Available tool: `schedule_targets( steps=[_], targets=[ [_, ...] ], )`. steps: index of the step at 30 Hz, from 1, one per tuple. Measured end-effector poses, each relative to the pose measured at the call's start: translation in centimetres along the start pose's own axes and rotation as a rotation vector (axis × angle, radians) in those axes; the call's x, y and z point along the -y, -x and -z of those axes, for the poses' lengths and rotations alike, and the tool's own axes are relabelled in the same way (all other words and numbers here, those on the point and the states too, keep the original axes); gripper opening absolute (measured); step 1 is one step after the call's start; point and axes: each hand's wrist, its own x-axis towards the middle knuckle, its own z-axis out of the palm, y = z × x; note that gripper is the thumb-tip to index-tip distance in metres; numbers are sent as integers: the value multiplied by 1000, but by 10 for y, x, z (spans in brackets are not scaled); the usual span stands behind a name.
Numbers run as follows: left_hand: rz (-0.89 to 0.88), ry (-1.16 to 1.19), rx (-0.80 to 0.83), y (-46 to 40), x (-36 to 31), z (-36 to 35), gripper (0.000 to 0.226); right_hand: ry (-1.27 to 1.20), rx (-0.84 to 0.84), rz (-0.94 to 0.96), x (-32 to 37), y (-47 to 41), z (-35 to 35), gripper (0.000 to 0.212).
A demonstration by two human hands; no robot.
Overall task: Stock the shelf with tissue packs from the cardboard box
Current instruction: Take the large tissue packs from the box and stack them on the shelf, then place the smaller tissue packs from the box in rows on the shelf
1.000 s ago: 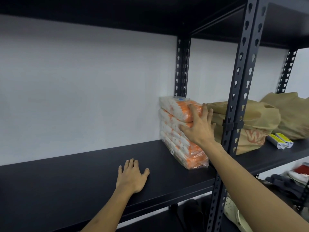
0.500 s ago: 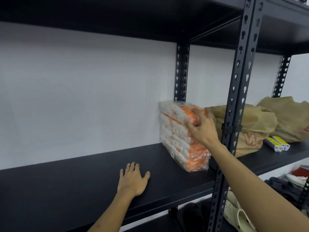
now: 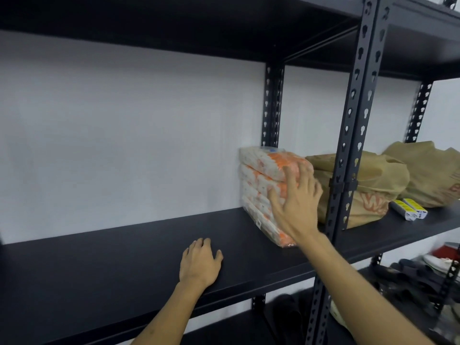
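Tissue packs (image 3: 263, 185): orange-and-white, wrapped in clear film as one bundle, stood on edge on the black shelf (image 3: 124, 260) at the 3 o'clock end of its bay, against the rear upright post (image 3: 272, 105). Individual packs are seen stacked one above another; the long axis of each is run from the white wall toward the shelf's front edge, with the near end faced to the viewer's 5 o'clock.

Right hand (image 3: 296, 202): laid flat against the bundle's near face, fingers spread and straight, nothing gripped.

Left hand (image 3: 200, 263): rested palm-down on the shelf board at 7 o'clock from the bundle, well apart from it, fingers relaxed and slightly bent.

Brown paper bags (image 3: 373, 180): placed in the neighbouring bay at 3 o'clock, beyond the front post (image 3: 353, 135). Two small yellow-and-white boxes (image 3: 408, 209) are set just beside them.
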Motion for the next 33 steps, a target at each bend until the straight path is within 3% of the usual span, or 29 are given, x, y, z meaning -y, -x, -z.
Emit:
schedule_targets(
  steps=[3,6,8,10,13,17,24,28,33],
  targets=[
    [-15,40,-3,18,6,4,53,-96,22,95,26,56,-12,50],
    [-42,61,-24,36,17,11,51,-111,262,115,43,113,-39,47],
    [-43,37,-63,52,26,16,50,-76,455,106,47,144,-57,54],
    [-45,-52,-101,73,35,17,55,-25,539,91,49,164,-66,65],
    [-66,-166,-152,108,46,12,65,-17,558,36,56,177,-63,74],
    [-120,-207,-230,140,60,3,60,-42,533,41,61,199,-50,71],
    [-198,-53,-184,198,76,7,61,-305,425,-114,81,264,-22,55],
    [-77,153,-170,260,92,-9,48,-404,552,-185,93,341,-15,51],
    [183,201,28,347,130,-68,48,-433,910,-315,98,443,-18,56]
  ],
)
